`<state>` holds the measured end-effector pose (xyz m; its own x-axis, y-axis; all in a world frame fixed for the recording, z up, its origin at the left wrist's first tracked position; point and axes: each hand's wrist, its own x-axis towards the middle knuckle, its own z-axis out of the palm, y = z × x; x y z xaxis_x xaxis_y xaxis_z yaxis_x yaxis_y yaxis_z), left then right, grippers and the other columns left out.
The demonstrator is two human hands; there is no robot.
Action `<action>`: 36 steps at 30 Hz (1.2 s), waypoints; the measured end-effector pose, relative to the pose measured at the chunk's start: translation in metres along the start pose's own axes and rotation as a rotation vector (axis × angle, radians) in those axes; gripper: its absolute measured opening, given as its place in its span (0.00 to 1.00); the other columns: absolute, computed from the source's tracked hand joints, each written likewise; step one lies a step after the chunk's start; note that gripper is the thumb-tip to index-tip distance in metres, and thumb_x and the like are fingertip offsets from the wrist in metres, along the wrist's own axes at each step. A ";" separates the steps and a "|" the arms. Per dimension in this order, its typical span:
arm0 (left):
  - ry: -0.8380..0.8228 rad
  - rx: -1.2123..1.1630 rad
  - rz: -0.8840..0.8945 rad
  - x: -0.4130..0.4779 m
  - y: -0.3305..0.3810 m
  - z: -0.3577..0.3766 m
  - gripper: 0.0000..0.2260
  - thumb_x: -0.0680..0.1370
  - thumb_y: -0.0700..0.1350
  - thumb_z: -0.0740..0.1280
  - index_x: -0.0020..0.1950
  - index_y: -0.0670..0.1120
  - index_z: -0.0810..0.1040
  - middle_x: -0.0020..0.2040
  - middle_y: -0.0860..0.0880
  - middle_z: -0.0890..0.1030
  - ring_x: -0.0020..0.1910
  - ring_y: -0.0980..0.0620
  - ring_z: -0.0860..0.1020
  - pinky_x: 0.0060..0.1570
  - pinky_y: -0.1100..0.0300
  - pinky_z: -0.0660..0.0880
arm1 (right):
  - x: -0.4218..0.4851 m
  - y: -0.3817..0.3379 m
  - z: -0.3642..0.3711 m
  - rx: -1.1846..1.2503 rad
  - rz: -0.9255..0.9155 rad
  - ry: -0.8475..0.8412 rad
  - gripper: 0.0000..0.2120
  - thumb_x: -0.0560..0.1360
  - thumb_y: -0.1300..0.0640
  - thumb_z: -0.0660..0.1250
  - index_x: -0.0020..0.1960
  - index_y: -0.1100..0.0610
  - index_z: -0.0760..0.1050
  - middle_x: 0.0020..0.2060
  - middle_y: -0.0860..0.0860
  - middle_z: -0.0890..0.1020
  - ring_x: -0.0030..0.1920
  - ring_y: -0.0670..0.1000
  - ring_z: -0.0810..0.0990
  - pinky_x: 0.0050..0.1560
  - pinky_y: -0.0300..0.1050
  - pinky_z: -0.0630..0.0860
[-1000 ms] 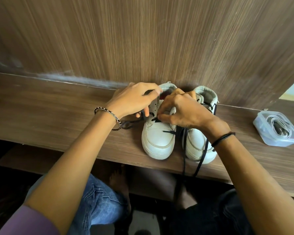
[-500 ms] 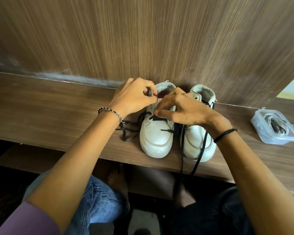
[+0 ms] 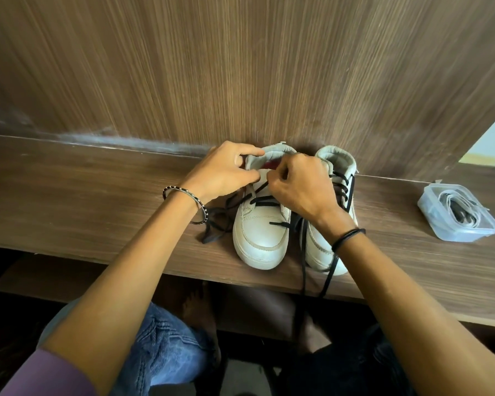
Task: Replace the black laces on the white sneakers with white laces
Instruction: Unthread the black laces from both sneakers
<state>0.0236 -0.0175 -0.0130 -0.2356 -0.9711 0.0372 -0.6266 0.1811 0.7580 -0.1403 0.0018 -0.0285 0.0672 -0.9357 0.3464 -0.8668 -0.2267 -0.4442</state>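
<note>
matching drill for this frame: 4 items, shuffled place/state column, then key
1. white leather sneaker on the left
2. white leather sneaker on the right
3. clear plastic container
4. right sneaker's loose black lace ends

A. white laces inside
B. hang over the brown wooden shelf's front edge
C. left hand grips its collar, right hand pinches its black lace
D. black lacing crossed at its top eyelets

Pairs: 1-C, 2-D, 3-A, 4-B

Black lace (image 3: pixel 209 238) drawn further out, left hand (image 3: pixel 223 172) and right hand (image 3: pixel 300 187) nearer collar (image 3: pixel 269 151)
</note>
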 end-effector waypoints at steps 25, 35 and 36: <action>-0.113 -0.219 -0.027 0.009 -0.016 -0.005 0.22 0.77 0.37 0.70 0.68 0.53 0.79 0.37 0.56 0.81 0.41 0.58 0.78 0.47 0.59 0.82 | 0.009 0.001 -0.021 0.858 0.258 -0.123 0.10 0.86 0.59 0.61 0.58 0.66 0.74 0.45 0.55 0.85 0.33 0.39 0.82 0.31 0.34 0.75; -0.110 -0.235 -0.011 0.011 -0.018 -0.004 0.22 0.76 0.38 0.70 0.66 0.57 0.80 0.51 0.40 0.85 0.48 0.53 0.80 0.52 0.50 0.83 | 0.008 0.003 -0.026 1.059 0.336 0.018 0.11 0.86 0.54 0.60 0.47 0.58 0.72 0.33 0.46 0.74 0.33 0.44 0.72 0.30 0.34 0.68; -0.115 -0.230 -0.008 0.011 -0.018 -0.004 0.21 0.76 0.38 0.70 0.65 0.57 0.80 0.49 0.40 0.85 0.47 0.53 0.79 0.52 0.49 0.83 | 0.006 0.004 -0.027 0.824 0.220 -0.032 0.14 0.84 0.47 0.63 0.48 0.57 0.75 0.33 0.44 0.74 0.33 0.42 0.72 0.33 0.33 0.69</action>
<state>0.0356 -0.0318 -0.0236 -0.3224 -0.9460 -0.0341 -0.4464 0.1202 0.8867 -0.1564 0.0029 -0.0061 -0.0362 -0.9859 0.1636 -0.2264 -0.1513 -0.9622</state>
